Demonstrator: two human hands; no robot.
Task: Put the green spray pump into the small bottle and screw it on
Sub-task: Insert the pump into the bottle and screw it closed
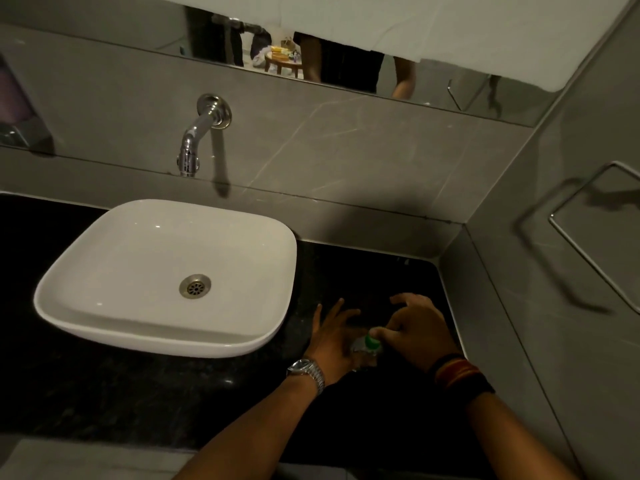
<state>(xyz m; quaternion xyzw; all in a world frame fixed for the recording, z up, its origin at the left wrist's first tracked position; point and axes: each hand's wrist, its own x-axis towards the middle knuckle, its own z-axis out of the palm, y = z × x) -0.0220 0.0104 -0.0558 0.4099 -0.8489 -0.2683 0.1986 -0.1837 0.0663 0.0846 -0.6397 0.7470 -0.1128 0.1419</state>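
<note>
A small clear bottle (pixel 362 355) is over the black counter (pixel 138 393), right of the sink. My left hand (pixel 334 337) holds the bottle from the left, its upper fingers spread. The green spray pump (pixel 373 342) sits at the bottle's top. My right hand (pixel 417 332) pinches the pump with thumb and fingertips from the right, its other fingers curled above. Most of the bottle is hidden between the two hands.
A white square basin (pixel 86 306) stands on the counter to the left, under a chrome wall tap (pixel 194 140). Grey tiled walls close the back and right side. A wire towel ring (pixel 588 237) hangs on the right wall. A mirror (pixel 346 64) runs above.
</note>
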